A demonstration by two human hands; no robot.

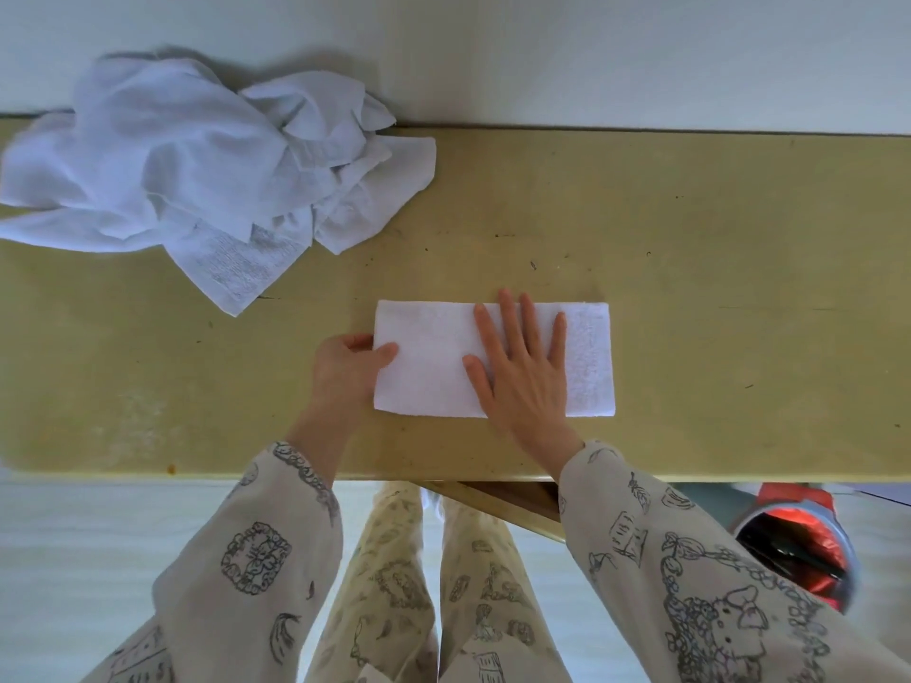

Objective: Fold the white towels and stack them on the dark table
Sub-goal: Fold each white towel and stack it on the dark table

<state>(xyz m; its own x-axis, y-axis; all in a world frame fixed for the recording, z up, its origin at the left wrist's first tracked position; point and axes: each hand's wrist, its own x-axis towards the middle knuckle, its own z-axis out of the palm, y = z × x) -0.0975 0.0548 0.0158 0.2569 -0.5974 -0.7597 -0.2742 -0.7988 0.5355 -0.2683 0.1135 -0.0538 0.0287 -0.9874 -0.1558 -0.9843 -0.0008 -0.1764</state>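
Note:
A white towel (434, 367), folded into a long rectangle, lies flat near the middle of the yellowish table (715, 268). My right hand (522, 372) rests flat on it with fingers spread, right of its centre. My left hand (347, 369) pinches the towel's left edge, thumb on top and fingers underneath. A heap of unfolded white towels (197, 165) lies crumpled at the table's far left, against the wall.
A pale wall (591, 56) runs along the table's far edge. A bin with a red liner (798, 544) stands on the floor at the lower right, below the table's near edge. My patterned sleeves and legs fill the bottom of the view.

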